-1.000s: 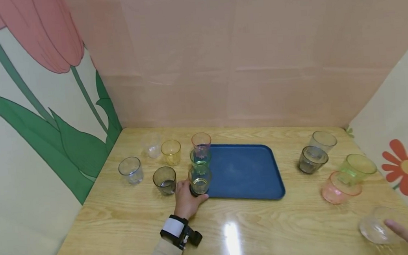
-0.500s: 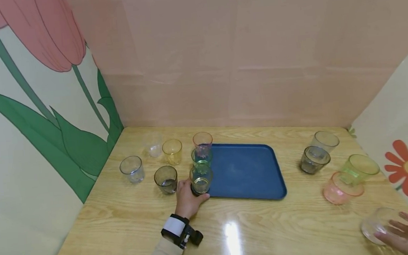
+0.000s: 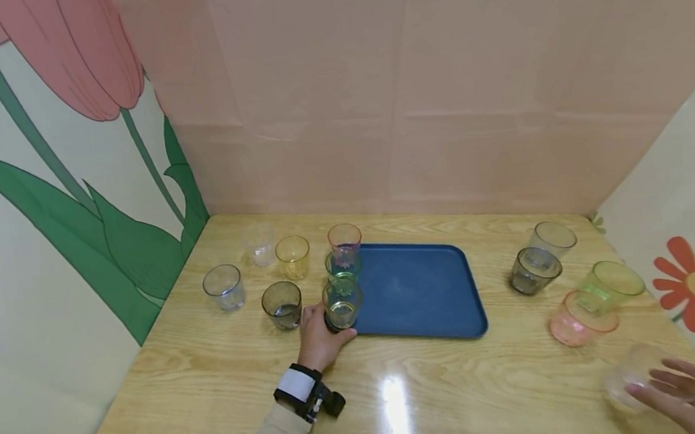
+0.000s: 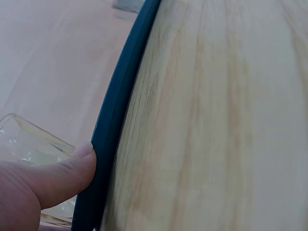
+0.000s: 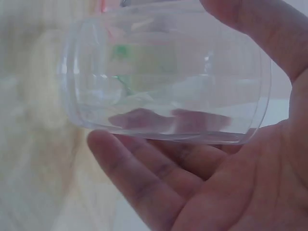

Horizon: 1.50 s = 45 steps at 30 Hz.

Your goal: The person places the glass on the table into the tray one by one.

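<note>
My left hand [image 3: 321,343] curls round the lower part of a pale yellow cup [image 3: 342,297] at the blue tray's [image 3: 416,293] near-left corner. In the left wrist view its thumb [image 4: 62,178] lies across that cup and meets the tray's rim. Behind this cup stand a green cup [image 3: 343,266] and a pink-rimmed cup [image 3: 345,239], in a row along the tray's left side. At the far right my right hand [image 3: 693,394] holds a clear cup [image 3: 628,379], blurred by motion. In the right wrist view this clear cup lies between thumb and fingers, some fingers showing through its wall.
Left of the tray stand a dark grey cup [image 3: 282,307], a yellow cup [image 3: 292,258] and two clear cups [image 3: 224,289]. To the right are a smoky cup [image 3: 534,272], a greyish cup [image 3: 553,237], a lime cup [image 3: 611,282] and a pink cup [image 3: 581,321]. Walls enclose the table.
My right hand has come in from the right edge to the clear cup, and that cup has shifted slightly left. The left hand and its cup have stayed in place.
</note>
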Each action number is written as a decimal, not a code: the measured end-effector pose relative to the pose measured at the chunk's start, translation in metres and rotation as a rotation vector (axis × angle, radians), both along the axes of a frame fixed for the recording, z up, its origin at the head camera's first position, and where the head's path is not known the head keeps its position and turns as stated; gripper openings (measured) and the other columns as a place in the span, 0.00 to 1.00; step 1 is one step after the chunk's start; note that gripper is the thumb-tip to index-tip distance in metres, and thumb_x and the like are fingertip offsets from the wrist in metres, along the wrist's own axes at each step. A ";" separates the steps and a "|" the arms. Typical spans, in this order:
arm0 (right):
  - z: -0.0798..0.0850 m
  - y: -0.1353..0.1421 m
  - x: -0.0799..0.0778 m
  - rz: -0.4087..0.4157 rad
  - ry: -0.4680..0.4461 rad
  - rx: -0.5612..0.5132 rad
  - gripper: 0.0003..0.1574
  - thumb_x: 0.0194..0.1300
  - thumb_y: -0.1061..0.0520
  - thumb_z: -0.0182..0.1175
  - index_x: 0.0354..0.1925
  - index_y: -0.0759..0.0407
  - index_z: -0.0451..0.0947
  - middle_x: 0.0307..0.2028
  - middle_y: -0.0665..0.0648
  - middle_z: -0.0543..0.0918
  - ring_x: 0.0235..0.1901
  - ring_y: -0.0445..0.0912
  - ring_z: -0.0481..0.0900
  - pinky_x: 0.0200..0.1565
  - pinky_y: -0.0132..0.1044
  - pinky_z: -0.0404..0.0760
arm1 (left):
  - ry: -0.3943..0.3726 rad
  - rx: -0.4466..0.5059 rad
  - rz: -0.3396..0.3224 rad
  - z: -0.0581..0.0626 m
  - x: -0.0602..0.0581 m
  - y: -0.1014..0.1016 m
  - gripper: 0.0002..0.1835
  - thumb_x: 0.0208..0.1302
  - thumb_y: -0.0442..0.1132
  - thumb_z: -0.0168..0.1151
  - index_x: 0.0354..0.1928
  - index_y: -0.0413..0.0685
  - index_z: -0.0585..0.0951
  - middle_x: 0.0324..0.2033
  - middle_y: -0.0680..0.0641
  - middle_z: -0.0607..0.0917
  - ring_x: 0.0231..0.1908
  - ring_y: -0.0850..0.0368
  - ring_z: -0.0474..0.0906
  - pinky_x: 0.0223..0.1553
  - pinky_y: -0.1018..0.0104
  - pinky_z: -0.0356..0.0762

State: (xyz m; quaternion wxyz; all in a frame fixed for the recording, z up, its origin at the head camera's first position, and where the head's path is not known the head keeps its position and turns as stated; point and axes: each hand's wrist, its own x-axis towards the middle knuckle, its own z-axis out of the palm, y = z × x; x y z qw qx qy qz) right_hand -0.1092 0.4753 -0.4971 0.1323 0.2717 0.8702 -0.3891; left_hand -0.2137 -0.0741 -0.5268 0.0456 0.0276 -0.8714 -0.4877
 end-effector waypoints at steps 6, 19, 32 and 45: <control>0.032 -0.022 -0.001 0.273 0.061 0.055 0.69 0.73 0.34 0.57 0.71 0.87 0.32 0.67 0.89 0.54 0.60 0.80 0.66 0.46 0.57 0.82 | -0.003 0.011 -0.007 -0.001 0.001 0.002 0.40 0.51 0.40 0.82 0.64 0.35 0.73 0.54 0.35 0.72 0.57 0.38 0.69 0.61 0.41 0.69; 0.069 -0.086 -0.029 0.542 0.317 0.134 0.51 0.70 0.46 0.66 0.72 0.74 0.52 0.61 0.79 0.73 0.47 0.32 0.79 0.37 0.37 0.82 | 0.004 0.022 -0.002 -0.001 0.000 -0.001 0.41 0.50 0.41 0.82 0.65 0.35 0.74 0.55 0.35 0.72 0.58 0.39 0.68 0.62 0.41 0.68; 0.080 -0.164 -0.073 0.616 0.463 0.091 0.53 0.65 0.46 0.71 0.70 0.75 0.56 0.60 0.77 0.75 0.57 0.68 0.76 0.46 0.48 0.83 | 0.015 0.028 -0.010 -0.002 -0.001 -0.003 0.41 0.50 0.40 0.82 0.64 0.35 0.74 0.55 0.35 0.73 0.58 0.38 0.68 0.62 0.40 0.68; 0.070 -0.209 -0.110 0.544 0.549 0.027 0.55 0.62 0.41 0.73 0.67 0.71 0.56 0.62 0.76 0.73 0.60 0.67 0.74 0.49 0.57 0.80 | 0.027 0.034 -0.001 -0.002 0.000 -0.001 0.40 0.50 0.39 0.82 0.64 0.33 0.74 0.54 0.35 0.73 0.58 0.38 0.68 0.62 0.41 0.68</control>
